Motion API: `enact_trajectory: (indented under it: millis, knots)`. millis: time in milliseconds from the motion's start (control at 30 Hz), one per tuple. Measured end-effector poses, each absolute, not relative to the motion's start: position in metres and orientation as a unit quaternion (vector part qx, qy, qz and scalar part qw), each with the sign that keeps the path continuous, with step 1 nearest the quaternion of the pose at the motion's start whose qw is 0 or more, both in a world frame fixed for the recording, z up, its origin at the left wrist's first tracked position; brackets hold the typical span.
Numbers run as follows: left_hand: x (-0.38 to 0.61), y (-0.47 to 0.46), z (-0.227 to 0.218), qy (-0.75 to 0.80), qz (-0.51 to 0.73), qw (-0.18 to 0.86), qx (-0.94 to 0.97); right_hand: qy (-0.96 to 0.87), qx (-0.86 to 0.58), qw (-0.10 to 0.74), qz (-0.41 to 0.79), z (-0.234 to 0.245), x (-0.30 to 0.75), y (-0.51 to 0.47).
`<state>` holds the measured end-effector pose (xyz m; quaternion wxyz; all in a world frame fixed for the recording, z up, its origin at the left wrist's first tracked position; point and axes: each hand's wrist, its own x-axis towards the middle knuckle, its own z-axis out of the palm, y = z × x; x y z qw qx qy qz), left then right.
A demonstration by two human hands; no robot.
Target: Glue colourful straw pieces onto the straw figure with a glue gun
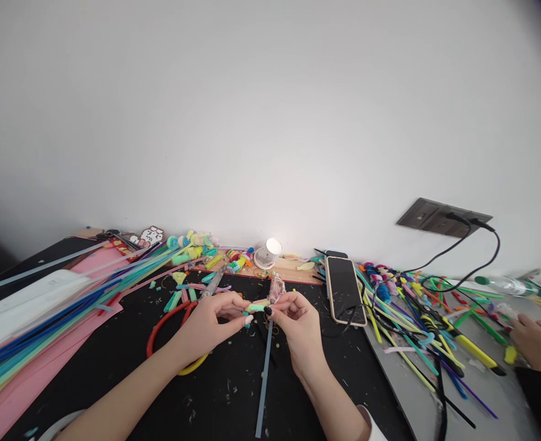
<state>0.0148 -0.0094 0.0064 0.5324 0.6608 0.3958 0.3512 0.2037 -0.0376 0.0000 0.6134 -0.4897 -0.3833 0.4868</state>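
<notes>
My left hand (222, 315) and my right hand (297, 327) meet over a black work mat (224, 398). Between their fingertips is a short, fuzzy pastel green and yellow pipe cleaner piece (257, 306), pinched at both ends. Just beyond my right fingers stands a small pinkish, shiny object (276, 286), partly hidden. A translucent glue stick (264, 383) lies below the hands, pointing toward me. Scissors with red and yellow handles (153, 335) lie partly under my left hand and forearm.
A paper cup (268, 252) stands by the wall. Right of my hands are a phone (345, 291), loose pipe cleaners (406, 331), yellow-black pliers (467, 346) and another person's hand (534, 343). At left, long pipe cleaners (91, 300) lie across pink sheets (36, 386).
</notes>
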Motion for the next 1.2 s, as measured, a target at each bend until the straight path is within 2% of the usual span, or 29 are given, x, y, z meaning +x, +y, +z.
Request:
enact_trajectory:
  millis: [333, 567, 900, 1200]
  knots:
    - [0.015, -0.0097, 0.0093, 0.411, 0.365, 0.494, 0.674, -0.431, -0.487, 0.609, 0.455, -0.002, 0.2009, -0.0382]
    - [0.0147, -0.01, 0.0093, 0.423, 0.366, 0.479, 0.676, -0.461, -0.526, 0.599, 0.39, -0.0063, 0.2039, -0.0375]
    - [0.0141, -0.0112, 0.0092, 0.394, 0.369, 0.535, 0.65, -0.524, -0.504, 0.527, 0.44, -0.0058, 0.2051, -0.0369]
    - [0.0146, -0.0116, 0.0086, 0.378, 0.356, 0.544, 0.659, -0.546, -0.519, 0.523, 0.397, -0.0049, 0.2019, -0.0396]
